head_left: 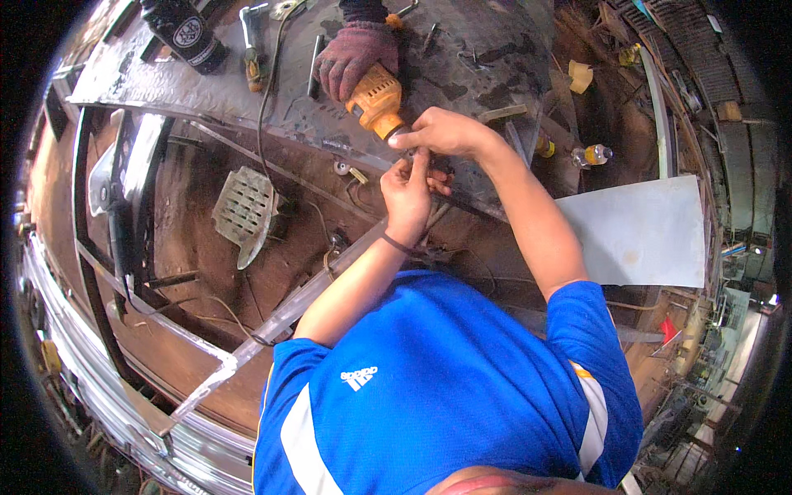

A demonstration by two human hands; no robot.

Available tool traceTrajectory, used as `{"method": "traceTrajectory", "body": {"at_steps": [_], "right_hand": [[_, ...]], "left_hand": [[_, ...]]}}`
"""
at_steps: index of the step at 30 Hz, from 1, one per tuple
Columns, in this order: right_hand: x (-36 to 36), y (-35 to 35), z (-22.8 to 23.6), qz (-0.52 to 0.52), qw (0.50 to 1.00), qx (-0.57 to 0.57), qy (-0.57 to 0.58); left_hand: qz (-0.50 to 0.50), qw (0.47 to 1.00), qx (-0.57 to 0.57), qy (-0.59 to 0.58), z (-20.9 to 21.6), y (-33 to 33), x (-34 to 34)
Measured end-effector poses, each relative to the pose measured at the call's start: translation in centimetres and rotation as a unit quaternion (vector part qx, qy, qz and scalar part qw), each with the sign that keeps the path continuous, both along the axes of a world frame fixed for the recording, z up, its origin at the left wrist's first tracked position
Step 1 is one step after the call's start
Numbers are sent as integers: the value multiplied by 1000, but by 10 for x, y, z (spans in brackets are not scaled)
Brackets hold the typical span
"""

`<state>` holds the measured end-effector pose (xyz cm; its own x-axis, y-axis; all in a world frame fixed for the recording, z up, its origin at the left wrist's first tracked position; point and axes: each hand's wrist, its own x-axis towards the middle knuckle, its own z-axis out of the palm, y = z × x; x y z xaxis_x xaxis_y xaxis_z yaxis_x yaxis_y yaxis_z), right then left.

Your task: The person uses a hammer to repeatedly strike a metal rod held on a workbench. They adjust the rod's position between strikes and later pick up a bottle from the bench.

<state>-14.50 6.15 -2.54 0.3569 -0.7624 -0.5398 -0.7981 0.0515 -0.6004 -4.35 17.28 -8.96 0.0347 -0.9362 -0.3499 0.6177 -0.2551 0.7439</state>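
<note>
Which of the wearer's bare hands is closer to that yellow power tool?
The right. The right hand is at the front end of the yellow power tool; the left hand is lower in the picture, farther from the tool's body.

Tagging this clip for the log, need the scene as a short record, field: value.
Tool: yellow handheld power tool, exact type unclear
Held by: co-worker's gloved hand, from the far side
Right hand: thumb and fingers at the tool's nose
Left hand: just below the nose, fingers curled; grip contents hidden
Surface: dark metal table
Right of table: flat grey sheet
</note>
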Motion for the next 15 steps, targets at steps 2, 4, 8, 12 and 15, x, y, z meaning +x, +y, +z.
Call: {"method": "traceTrajectory", "body": {"at_steps": [2, 4, 8, 12, 15], "right_hand": [[9, 4, 12, 19, 999, -28, 8], [31, 31, 21, 32, 962, -239, 128], [23, 28, 21, -11, 979, -168, 112], [33, 33, 26, -22, 966, -204, 155], [47, 49, 20, -11, 924, -337, 178]], "left_hand": [[-3, 1000, -15, 5, -8, 1, 2], [3, 998, -46, -38, -25, 4, 2], [16, 998, -58, -9, -29, 4, 1], [9, 999, -17, 44, -7, 5, 5], [61, 980, -95, -163, -25, 5, 2]]}}
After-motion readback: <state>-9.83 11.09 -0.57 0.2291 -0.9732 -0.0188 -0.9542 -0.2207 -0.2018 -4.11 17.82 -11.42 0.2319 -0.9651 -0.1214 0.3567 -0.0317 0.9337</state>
